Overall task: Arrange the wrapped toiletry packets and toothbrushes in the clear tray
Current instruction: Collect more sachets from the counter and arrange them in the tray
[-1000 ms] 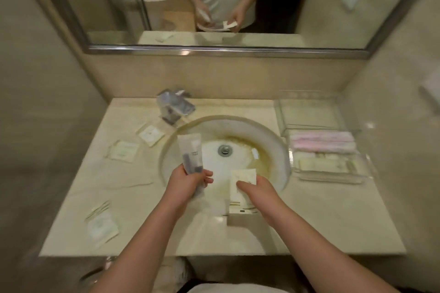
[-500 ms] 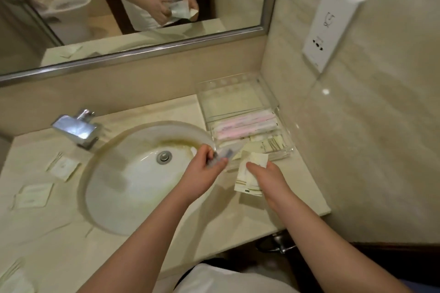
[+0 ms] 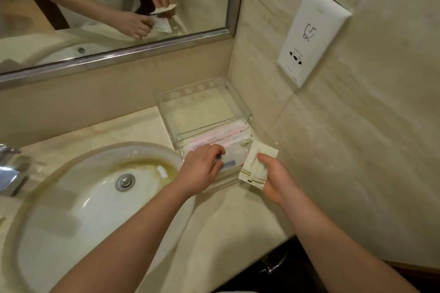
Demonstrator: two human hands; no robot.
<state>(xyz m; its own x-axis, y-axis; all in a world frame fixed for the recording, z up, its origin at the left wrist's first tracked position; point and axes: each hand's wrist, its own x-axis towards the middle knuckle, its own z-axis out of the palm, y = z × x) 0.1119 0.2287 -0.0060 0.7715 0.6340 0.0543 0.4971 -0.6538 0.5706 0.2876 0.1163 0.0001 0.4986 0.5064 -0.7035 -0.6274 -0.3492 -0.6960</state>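
The clear tray [image 3: 202,100] stands on the counter in the corner by the right wall. Pink wrapped toothbrushes [image 3: 221,134] lie across its middle. My left hand [image 3: 201,170] reaches into the tray's near compartment and grips a clear wrapped packet [image 3: 234,158] with a dark item inside, laying it below the toothbrushes. My right hand [image 3: 276,179] pinches a cream packet [image 3: 256,165] with gold stripes just above the tray's near right corner. What lies beneath the packets in the near compartment is hidden.
A white oval sink [image 3: 95,197] with a metal drain [image 3: 125,182] fills the counter left of the tray. A chrome tap [image 3: 9,173] sits at the far left edge. A white wall socket plate [image 3: 312,35] hangs above the tray. A mirror [image 3: 107,7] runs along the back.
The view swung right from the sink to the tray corner. My left hand carried the clear packet from over the basin into the tray. My right hand brought the cream packet alongside.
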